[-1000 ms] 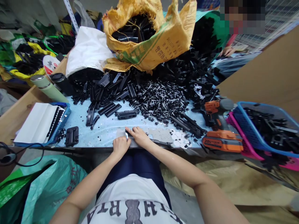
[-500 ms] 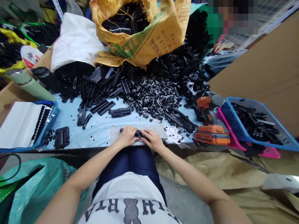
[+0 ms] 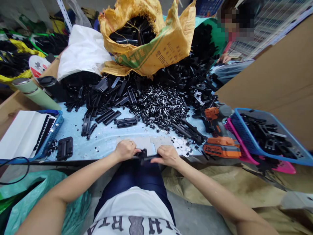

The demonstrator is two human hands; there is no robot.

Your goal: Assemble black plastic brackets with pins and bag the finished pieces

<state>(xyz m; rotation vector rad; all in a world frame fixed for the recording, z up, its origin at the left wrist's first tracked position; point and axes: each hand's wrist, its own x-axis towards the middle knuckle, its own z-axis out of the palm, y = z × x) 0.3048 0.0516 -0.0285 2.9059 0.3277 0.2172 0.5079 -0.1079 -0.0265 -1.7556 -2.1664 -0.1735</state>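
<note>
I log one black part [image 3: 143, 156], six o'clock in my view, by the table's [image 3: 78, 138] near edge; left hand [image 3: 126, 150], right hand [image 3: 168, 155], fingers curled closed around its opposite ends; orange drill [image 3: 221, 148], four o'clock.

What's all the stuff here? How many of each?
black piece: one, black, between both hands
pinned pieces: many, black and silver, mid-table
loose parts: many, black, around those
drill: one, orange-black, table's right
discs: several, white, front edge
baskets: two, blue, table ends
lower basket: one, pink, far right
table: one, pale blue, middle
printed sack: one, yellow, back
plain sack: one, white, back left
flask: one, pale green, left
floor bag: at least one, green, lower left
cardboard: one, brown, right
co-worker: one, red sleeve, back right
left hand: one, on black piece
right hand: one, on black piece
</note>
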